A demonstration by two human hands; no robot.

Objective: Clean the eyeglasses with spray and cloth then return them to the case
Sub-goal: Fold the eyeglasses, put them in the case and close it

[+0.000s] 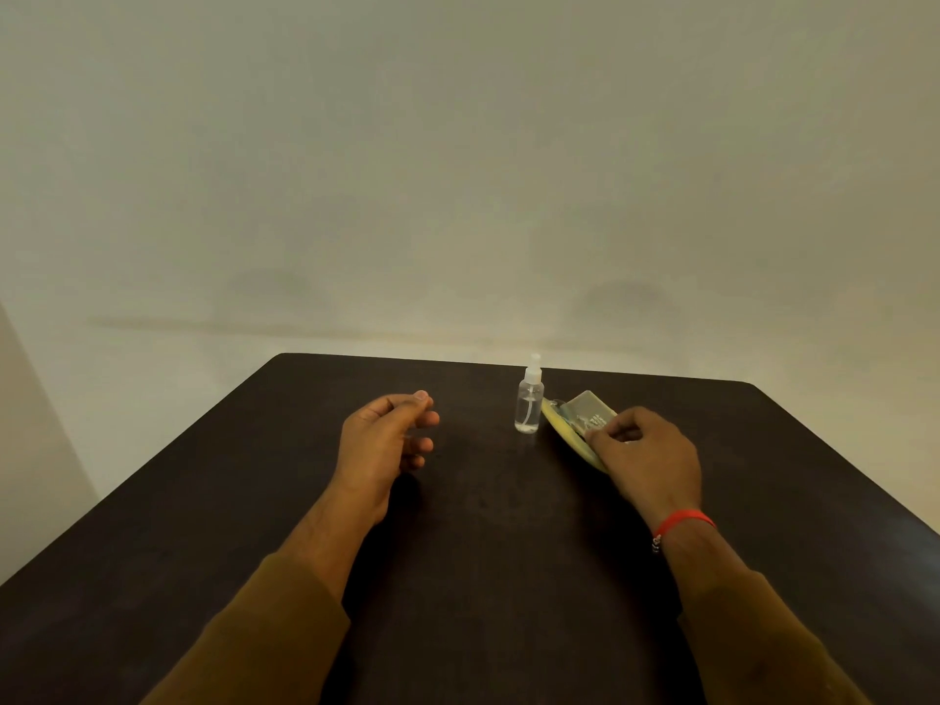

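1. The left hand [389,440] hovers just above the table, palm turned inward. Its fingers are loosely curled and it holds nothing.
2. The right hand [646,455] reaches forward, its fingertips [592,439] bent down onto the contents of a yellow case [559,429]. Whether they pinch anything or only touch it cannot be told, because the hand covers the near part of the case.
3. A red band [684,521] circles the right wrist, and brown sleeves [264,628] cover both forearms.
4. A grey flat piece [585,407], perhaps the cloth or its pouch, lies on the case just beyond the right fingertips. The eyeglasses cannot be made out clearly; they are probably in the case under that piece.
5. A clear spray bottle [529,407] stands upright just left of the case, very near its yellow edge.
6. All of this sits toward the far side of a dark table [483,552], with a plain pale wall [458,170] behind it.
7. Risk: the bottle looks light and tall, and it stands close. Dragging the case or swinging its contents leftward could knock it over.
8. Risk: lifting the grey piece blind could catch the eyeglasses and pull them out onto the table. Steadying the case with the free left hand would help.
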